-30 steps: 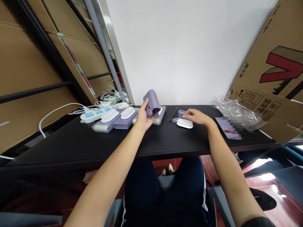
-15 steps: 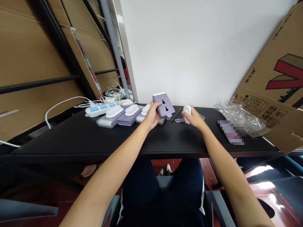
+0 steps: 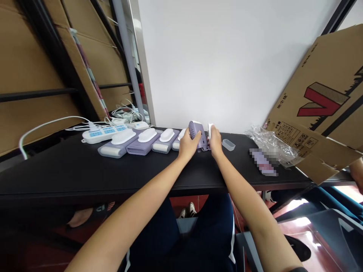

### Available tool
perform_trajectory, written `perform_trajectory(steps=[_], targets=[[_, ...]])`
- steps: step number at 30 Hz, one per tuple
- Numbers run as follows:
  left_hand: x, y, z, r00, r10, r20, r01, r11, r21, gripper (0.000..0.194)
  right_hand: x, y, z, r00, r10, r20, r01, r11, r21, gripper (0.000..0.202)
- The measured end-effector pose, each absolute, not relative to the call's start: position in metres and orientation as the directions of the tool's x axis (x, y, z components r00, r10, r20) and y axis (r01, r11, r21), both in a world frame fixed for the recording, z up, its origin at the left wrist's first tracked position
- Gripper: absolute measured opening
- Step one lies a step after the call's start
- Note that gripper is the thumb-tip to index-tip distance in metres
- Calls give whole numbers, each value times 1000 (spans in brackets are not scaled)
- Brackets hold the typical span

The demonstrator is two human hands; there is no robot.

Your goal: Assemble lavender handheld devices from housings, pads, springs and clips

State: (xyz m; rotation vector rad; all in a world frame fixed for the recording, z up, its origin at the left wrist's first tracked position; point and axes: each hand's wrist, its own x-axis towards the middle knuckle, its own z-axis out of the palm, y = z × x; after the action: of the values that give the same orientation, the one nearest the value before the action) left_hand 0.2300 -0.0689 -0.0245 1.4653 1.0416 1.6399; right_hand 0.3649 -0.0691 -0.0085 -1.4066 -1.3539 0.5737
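My left hand [image 3: 189,143] is closed around a light-purple plastic case [image 3: 202,139], tilted up over the black table, with small holes in its end. A white oval piece [image 3: 210,130] is pinched in my right hand [image 3: 215,141], close beside the case; I cannot tell whether the two touch. Under the case lies a small purple flat part [image 3: 204,149], partly hidden. Just right of my right hand rests a clear plastic cover [image 3: 228,144]. Left of my hands stands a row of similar purple cases [image 3: 138,148], topped with white oval pieces [image 3: 146,135].
A white power strip [image 3: 104,134] with cables lies at the back left of the black table [image 3: 113,175]. To the right are a phone [image 3: 263,162], crumpled clear plastic wrap [image 3: 276,147] and a leaning cardboard box [image 3: 320,117]. Another person's hand [image 3: 357,173] shows at the right edge.
My right hand has brought the white oval piece left, up beside the purple case. My left hand has turned the case, so its slotted face no longer shows. The view has shifted right.
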Motion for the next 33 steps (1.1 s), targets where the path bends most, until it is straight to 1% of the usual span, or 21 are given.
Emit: perform_trajectory(steps=[1, 3, 5, 8, 11, 13, 15, 17, 20, 22, 25, 29, 33], targets=[[234, -71, -24, -155, 888, 433, -1, -438, 899, 42, 360, -68, -9, 306, 890, 337, 456, 173, -873, 54], [240, -74, -23, -186, 869, 458, -31, -471, 882, 41, 352, -66, -10, 415, 838, 355, 474, 134, -870, 47], [245, -74, -23, -199, 849, 490, -48, -508, 860, 42, 347, -64, -11, 431, 831, 350, 464, 129, -877, 44], [251, -69, -25, -174, 840, 514, -97, -535, 840, 46, 345, -62, -14, 441, 841, 314, 330, 174, -928, 41], [256, -65, -28, -73, 861, 504, -216, -507, 835, 51, 344, -61, -15, 423, 867, 263, 165, 212, -963, 39], [258, -65, -30, -8, 876, 482, -284, -464, 839, 57, 344, -63, -14, 411, 877, 249, 117, 220, -969, 39], [259, -66, -30, 28, 881, 472, -327, -438, 837, 59, 344, -65, -12, 412, 867, 280, 144, 242, -960, 42], [258, -66, -30, 43, 874, 483, -358, -438, 824, 56, 345, -67, -11, 414, 833, 367, 254, 281, -925, 45], [257, -67, -29, 48, 862, 505, -378, -452, 808, 52, 347, -72, -11, 398, 766, 505, 435, 327, -839, 48], [256, -68, -28, 37, 855, 517, -367, -470, 803, 51, 347, -78, -10, 379, 753, 538, 522, 306, -796, 51], [254, -71, -27, 20, 843, 537, -324, -503, 801, 51, 346, -89, -7, 341, 776, 530, 611, 246, -753, 52], [251, -74, -24, -5, 832, 555, -288, -533, 796, 51, 346, -98, -2, 319, 805, 501, 612, 228, -757, 42], [249, -74, -22, -49, 831, 553, -312, -539, 782, 50, 352, -96, -1, 222, 871, 438, 492, 287, -822, 35]])
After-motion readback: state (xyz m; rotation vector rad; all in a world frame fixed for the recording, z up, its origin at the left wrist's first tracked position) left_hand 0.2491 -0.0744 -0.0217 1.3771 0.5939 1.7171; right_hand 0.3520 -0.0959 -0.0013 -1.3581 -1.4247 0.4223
